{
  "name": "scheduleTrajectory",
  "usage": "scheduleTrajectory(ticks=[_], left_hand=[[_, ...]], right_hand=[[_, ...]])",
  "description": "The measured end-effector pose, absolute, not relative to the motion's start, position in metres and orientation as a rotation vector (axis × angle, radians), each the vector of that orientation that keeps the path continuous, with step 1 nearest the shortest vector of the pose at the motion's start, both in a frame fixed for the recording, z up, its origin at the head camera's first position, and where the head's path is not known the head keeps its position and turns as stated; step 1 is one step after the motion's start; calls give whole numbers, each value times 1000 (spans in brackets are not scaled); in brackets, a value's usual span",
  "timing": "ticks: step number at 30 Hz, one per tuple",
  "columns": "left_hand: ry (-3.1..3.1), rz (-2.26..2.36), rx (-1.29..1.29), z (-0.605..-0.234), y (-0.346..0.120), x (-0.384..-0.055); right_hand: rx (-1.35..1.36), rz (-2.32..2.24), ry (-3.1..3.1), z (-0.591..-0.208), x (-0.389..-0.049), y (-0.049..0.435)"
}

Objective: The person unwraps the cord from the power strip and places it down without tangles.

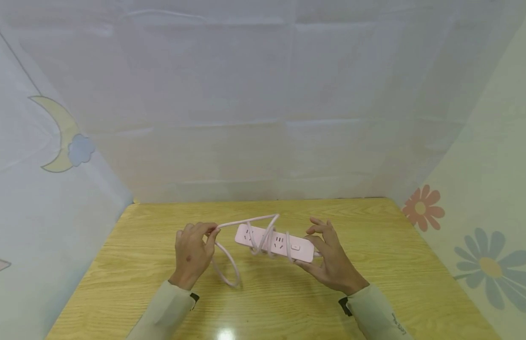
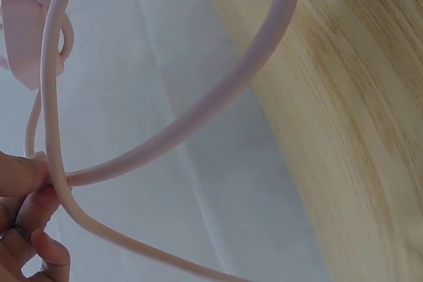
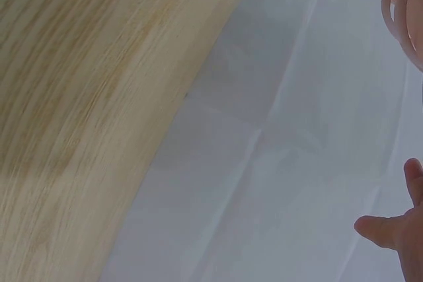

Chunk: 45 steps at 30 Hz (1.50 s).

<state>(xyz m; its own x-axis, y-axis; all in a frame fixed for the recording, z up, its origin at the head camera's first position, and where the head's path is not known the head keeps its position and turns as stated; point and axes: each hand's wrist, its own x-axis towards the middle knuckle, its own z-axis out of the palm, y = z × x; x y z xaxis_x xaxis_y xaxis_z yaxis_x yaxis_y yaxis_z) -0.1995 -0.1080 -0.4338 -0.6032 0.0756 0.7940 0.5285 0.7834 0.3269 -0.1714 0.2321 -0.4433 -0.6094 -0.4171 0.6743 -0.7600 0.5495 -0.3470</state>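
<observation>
A pink power strip (image 1: 304,249) with several sockets and a switch is held above the table, tilted down to the right. Its pale pink cord (image 1: 232,264) is wound loosely around the body several times. My right hand (image 1: 332,259) grips the strip's right end between thumb and fingers, with other fingers raised. My left hand (image 1: 192,250) pinches the cord left of the strip, and a loop hangs below those fingers. In the left wrist view, the cord (image 2: 185,123) crosses near the pinching fingertips (image 2: 33,173). Only part of the right hand (image 3: 400,229) shows in the right wrist view.
A wooden table (image 1: 131,264) lies beneath both hands. White sheeting (image 1: 267,104) rises behind its back edge. Side sheets carry a printed moon (image 1: 61,127) on the left and printed flowers (image 1: 490,267) on the right.
</observation>
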Motion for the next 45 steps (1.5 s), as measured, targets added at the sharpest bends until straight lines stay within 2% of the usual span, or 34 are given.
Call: scheduleTrajectory(ticks=[22, 45], left_hand=[[-2020, -811, -591, -434, -104, -198], [-1908, -909, -964, -437, -110, -195]], right_hand=[[924, 844, -2292, -441, -172, 233], [887, 809, -2261, -442, -175, 231]])
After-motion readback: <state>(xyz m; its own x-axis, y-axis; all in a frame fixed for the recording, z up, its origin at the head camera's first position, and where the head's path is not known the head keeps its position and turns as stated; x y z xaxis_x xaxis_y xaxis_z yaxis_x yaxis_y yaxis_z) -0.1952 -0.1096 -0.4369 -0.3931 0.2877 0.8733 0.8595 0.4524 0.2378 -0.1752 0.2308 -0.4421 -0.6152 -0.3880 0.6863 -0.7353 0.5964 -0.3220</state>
